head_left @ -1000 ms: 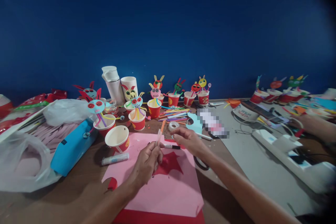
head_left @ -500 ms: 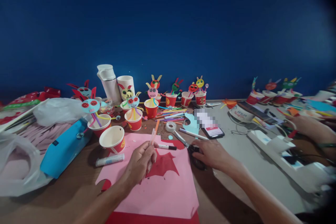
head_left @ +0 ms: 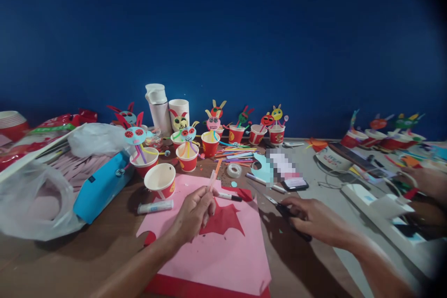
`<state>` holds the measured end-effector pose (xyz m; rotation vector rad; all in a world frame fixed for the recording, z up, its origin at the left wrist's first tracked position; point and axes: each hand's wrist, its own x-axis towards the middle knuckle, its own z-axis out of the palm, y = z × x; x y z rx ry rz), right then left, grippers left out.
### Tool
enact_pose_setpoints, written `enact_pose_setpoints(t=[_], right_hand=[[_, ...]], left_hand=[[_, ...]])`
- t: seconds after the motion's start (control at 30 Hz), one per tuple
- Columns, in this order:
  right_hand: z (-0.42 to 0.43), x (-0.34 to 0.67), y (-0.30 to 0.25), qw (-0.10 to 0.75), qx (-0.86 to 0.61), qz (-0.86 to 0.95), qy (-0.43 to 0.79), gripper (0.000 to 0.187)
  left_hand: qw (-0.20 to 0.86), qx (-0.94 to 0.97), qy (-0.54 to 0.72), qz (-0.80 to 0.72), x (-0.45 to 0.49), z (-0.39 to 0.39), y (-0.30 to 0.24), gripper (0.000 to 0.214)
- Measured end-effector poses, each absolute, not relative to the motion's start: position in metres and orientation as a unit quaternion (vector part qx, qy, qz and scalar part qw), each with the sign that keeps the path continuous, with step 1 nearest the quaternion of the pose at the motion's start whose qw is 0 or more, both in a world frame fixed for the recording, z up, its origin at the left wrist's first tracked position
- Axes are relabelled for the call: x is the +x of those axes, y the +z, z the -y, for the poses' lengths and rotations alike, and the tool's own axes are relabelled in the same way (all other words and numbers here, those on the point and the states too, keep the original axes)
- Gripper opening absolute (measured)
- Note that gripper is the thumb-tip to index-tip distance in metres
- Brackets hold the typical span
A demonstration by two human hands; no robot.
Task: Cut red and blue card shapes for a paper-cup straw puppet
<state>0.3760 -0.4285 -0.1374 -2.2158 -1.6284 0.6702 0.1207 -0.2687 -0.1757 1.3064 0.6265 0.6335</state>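
My left hand (head_left: 195, 209) is closed in a pinch around drinking straws (head_left: 215, 173), one orange and one pale, which stick up above the fingertips. Beneath it lies a pink paper sheet (head_left: 213, 260) with a jagged red paper scrap (head_left: 226, 219) on top. A black-capped marker (head_left: 230, 197) lies just right of the straws. To the right of the sheet, my right hand (head_left: 314, 219) grips a pair of scissors (head_left: 284, 209) by the black handles. The blades point up and left, towards a white roll of tape (head_left: 234, 171).
Paper cups (head_left: 159, 181) stand to the left, several bearing paper-faced straw figures. A phone (head_left: 288, 167), a pile of straws (head_left: 237, 153) and a power strip (head_left: 373, 214) lie farther right. A glue stick (head_left: 155, 207) and blue case (head_left: 104, 191) lie left. Another person's hand (head_left: 429, 181) shows at right.
My right hand has taken hold of the scissors and drawn them back from beside the tape. My left hand keeps the straws. The whole view has shifted, moving the scene slightly right.
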Motion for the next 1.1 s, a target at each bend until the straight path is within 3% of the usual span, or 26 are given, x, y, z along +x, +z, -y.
enact_pose_setpoints(t=[0.17,0.27,0.47,0.8,1.0,1.1], right_hand=[[0.444,0.373,-0.122,0.35,-0.697,0.523,0.344,0.042],[0.432,0.356,-0.113,0.38,-0.617,0.587,0.362,0.056],[0.389,0.329,-0.106,0.365,-0.545,0.612,0.441,0.046],[0.368,0.329,-0.097,0.25,-0.615,0.632,0.4,0.043],[0.367,0.332,-0.099,0.27,-0.564,0.613,0.483,0.037],[0.368,0.336,-0.101,0.269,-0.593,0.612,0.449,0.042]], left_hand=[[0.699,0.597,0.268,-0.289,0.122,0.268,-0.177,0.024],[0.695,0.601,0.255,-0.303,0.124,0.267,-0.178,0.026],[0.697,0.599,0.258,-0.299,0.124,0.268,-0.178,0.028],[0.715,0.588,0.253,-0.281,0.12,0.269,-0.175,0.025],[0.704,0.597,0.246,-0.294,0.12,0.268,-0.181,0.027],[0.704,0.603,0.243,-0.287,0.121,0.267,-0.181,0.026]])
